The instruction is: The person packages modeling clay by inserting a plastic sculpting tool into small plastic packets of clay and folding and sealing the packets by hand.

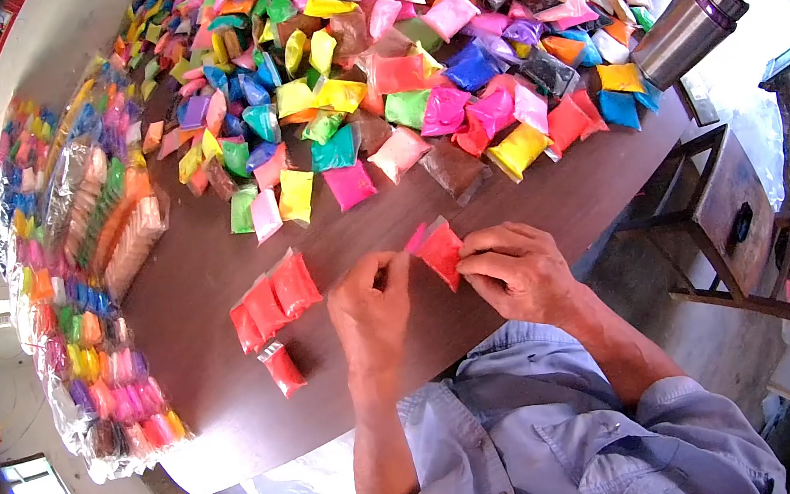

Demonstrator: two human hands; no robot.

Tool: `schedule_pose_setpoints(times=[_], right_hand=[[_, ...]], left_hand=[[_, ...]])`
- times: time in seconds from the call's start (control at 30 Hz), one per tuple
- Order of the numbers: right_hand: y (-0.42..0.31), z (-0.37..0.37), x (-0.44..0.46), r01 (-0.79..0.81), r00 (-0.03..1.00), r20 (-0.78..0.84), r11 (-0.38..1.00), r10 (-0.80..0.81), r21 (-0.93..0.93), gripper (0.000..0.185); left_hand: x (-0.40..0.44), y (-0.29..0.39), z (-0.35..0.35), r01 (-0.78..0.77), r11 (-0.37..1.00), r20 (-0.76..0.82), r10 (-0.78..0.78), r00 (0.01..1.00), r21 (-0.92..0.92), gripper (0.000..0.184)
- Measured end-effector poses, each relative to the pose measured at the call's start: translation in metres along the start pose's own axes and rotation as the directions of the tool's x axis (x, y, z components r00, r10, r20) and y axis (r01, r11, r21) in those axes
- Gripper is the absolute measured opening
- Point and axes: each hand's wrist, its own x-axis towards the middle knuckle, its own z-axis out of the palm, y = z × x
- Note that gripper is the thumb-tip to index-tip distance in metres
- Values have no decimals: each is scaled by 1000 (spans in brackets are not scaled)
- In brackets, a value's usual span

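Note:
Over the brown table (202, 236), my right hand (522, 275) pinches the right edge of a small clear packet with red filling (441, 253). My left hand (373, 306) is closed beside the packet's left side, thumb and fingertips pressed together. A narrow bright pink piece (416, 237) shows between the left fingertips and the packet; whether the left fingers grip it or the packet's edge is hidden. Left of my left hand lies a row of red packets (265, 306) side by side. A single smaller red packet (282, 368) lies just below that row.
A large heap of packets in many colours (411, 73) covers the table's far side. Stacked bags of packets (93, 289) line the left edge. A steel flask (690, 25) is at the right edge. A wooden stool (723, 211) stands on the floor to the right.

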Motion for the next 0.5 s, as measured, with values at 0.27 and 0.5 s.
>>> schedule_pose_setpoints(times=[0.27,0.5], right_hand=[[-2,0,2,-6,1000,-2,1000,6,-8,27],[1,3,0,18,1000,-19,1000,-19,-9,27]], left_hand=[[-10,21,9,-95,994,69,99,993,-63,14],[8,10,8,-10,998,86,5,996,62,15]])
